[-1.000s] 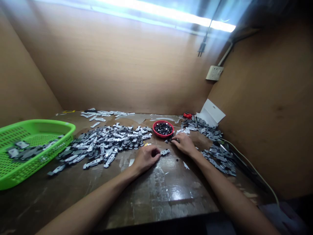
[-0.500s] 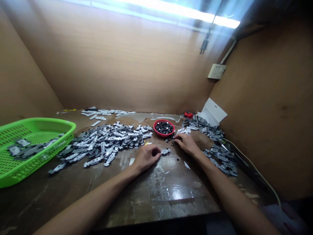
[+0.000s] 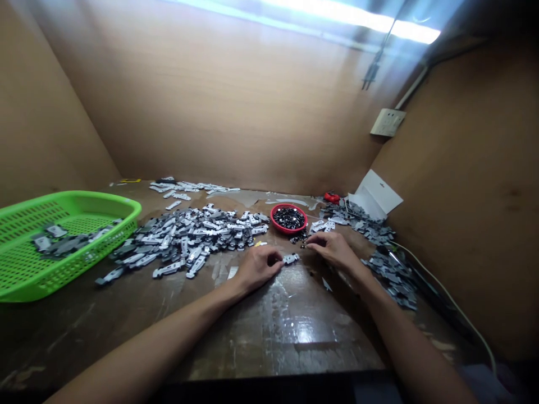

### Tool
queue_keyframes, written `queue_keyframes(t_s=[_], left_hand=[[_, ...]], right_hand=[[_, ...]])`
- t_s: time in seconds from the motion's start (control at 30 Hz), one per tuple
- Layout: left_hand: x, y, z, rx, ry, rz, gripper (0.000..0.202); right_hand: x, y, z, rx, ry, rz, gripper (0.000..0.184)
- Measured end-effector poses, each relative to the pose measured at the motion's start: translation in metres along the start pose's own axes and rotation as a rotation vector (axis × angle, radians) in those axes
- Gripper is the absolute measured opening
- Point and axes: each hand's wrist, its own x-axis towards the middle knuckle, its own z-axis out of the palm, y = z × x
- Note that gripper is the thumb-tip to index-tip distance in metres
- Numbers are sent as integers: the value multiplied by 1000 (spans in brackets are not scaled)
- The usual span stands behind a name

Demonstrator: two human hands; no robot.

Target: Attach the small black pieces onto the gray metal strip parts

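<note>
Two hands work close together in the head view, near the middle of the tabletop [image 3: 236,331]. The left hand [image 3: 259,266] grips a white-and-grey piece [image 3: 291,258] by its near end, between thumb and curled fingers, so most of its length sticks out toward the right. That is a sound hold, I judge: the end is steadied and the rest is open to reach. The right hand [image 3: 332,247] pinches a small dark part [image 3: 302,245] at its fingertips, just beyond the piece's free end and apart from it. The part is too small here to make out its shape or which way it faces, so check that by feel.

For good work, hold the piece firmly and level, pinch the part lightly, and bring the right hand to the left rather than moving both. Mind the red bowl [image 3: 288,230], full of black bits, and the loose bits [image 3: 297,239] beside it: a careless wrist could scatter them. The big pile [image 3: 202,233] of similar pieces lies left of the bowl, close enough to the left hand that the knuckles might nudge it.
</note>
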Motion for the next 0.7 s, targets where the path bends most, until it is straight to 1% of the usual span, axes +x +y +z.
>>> queue_keyframes(t_s=[0.07, 0.2, 0.27, 0.37, 0.5, 0.6, 0.7], left_hand=[[0, 0, 0, 5, 1, 2, 7], [0, -1, 1, 1, 5, 13, 7], [0, -1, 1, -12, 3, 16, 8], [0, -2, 3, -29, 0, 17, 11], [0, -3, 4, -28, 13, 18, 10], [0, -4, 4, -30, 16, 19, 10], [0, -5, 3, -42, 17, 14, 12]], right_hand=[[-2, -8, 4, 53, -11, -29, 17], [-4, -20, 22, 49, -11, -184, 14], [-5, -21, 32, 8, -11, -247, 13], [-4, -19, 43, -41, -20, -290, 12], [-2, -15, 45, -82, -28, -322, 11], [-2, -18, 42, -93, -44, -361, 10], [-4, -22, 41, -99, -16, -372, 12]])
